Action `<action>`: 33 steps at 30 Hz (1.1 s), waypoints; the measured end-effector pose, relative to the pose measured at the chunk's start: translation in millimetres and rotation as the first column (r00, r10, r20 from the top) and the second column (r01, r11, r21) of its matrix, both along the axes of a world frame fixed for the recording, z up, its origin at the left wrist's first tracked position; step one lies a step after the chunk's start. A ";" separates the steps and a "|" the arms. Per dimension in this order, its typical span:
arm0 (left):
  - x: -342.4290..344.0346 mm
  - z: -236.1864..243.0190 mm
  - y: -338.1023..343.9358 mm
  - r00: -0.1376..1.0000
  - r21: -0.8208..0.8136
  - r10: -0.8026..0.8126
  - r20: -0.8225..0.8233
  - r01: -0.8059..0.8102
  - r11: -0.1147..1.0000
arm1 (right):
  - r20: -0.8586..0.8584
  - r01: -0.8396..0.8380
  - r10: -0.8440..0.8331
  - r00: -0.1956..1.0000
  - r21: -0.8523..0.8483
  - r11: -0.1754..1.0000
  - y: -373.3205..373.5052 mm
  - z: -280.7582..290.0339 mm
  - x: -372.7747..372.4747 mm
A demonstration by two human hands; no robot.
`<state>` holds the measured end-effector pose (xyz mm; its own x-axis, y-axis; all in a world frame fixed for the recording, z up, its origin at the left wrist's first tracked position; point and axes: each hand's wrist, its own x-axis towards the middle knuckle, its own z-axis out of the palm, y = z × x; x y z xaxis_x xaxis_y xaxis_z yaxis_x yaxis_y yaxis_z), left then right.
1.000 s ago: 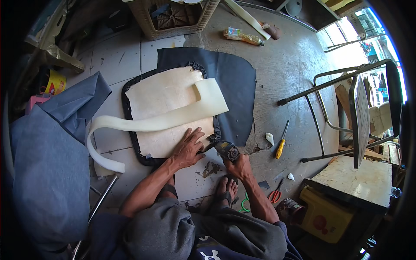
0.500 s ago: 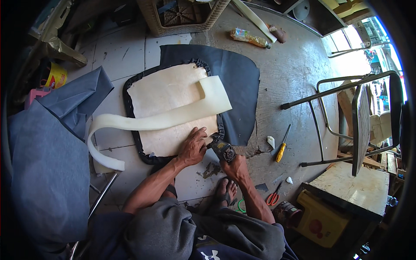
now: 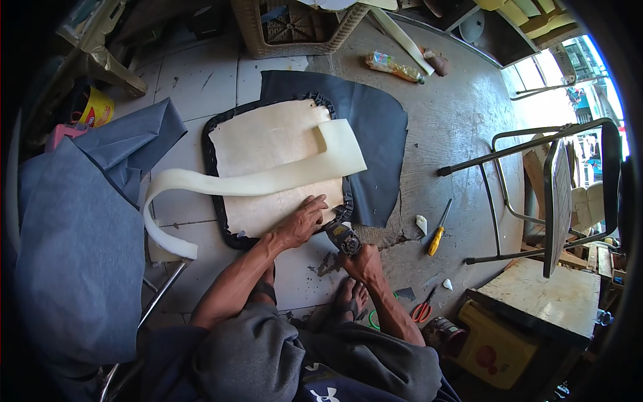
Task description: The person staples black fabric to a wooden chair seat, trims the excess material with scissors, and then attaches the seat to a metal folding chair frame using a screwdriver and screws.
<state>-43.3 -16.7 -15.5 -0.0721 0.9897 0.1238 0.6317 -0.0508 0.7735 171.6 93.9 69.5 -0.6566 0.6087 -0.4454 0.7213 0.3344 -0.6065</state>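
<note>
A plywood seat board lies on the floor before me, with black covering gathered in folds round its edge. My left hand rests on the board's near part, fingers stretched out flat. In my right hand is a dark staple gun, its nose close to the board's near right corner. Whether the nose touches the black edge, I cannot tell. Across the board lies a curved strip of cream foam. A sheet of black upholstery material spreads partly beneath the board.
To the right lie a yellow-handled screwdriver, red-handled scissors and a tipped metal-framed chair. Grey-blue fabric drapes at left. Beyond the board stand a woven plastic stool and a plastic bottle.
The whole view has shifted slightly, so the board appears further right. The staple gun's nose has drawn back a little from the board's corner. My left hand still lies on the board.
</note>
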 end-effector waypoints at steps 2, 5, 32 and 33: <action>-4.7 1.4 2.3 0.965 0.032 0.105 0.242 -0.116 0.993 | -0.050 -0.005 0.006 0.999 0.018 1.000 -1.5 3.3 -1.0; -10.5 7.4 3.6 0.918 0.015 0.175 0.356 -0.193 0.981 | 0.001 -0.056 0.056 0.998 -0.005 0.998 -6.3 7.0 -4.9; -220.0 41.9 -141.9 0.129 0.211 0.941 -0.313 -0.956 0.201 | 0.472 0.187 -0.139 0.871 -0.056 0.981 -54.1 -45.3 160.9; -203.2 24.6 -135.8 0.112 0.048 0.934 -0.340 -0.989 0.136 | 0.412 0.169 -0.142 0.900 -0.028 0.985 -30.2 -37.0 155.9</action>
<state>-246.5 -152.5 9.1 -0.9760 0.1085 0.1887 0.1918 0.8388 0.5095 327.5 63.8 32.5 -0.3096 0.6508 -0.6933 0.9493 0.1694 -0.2649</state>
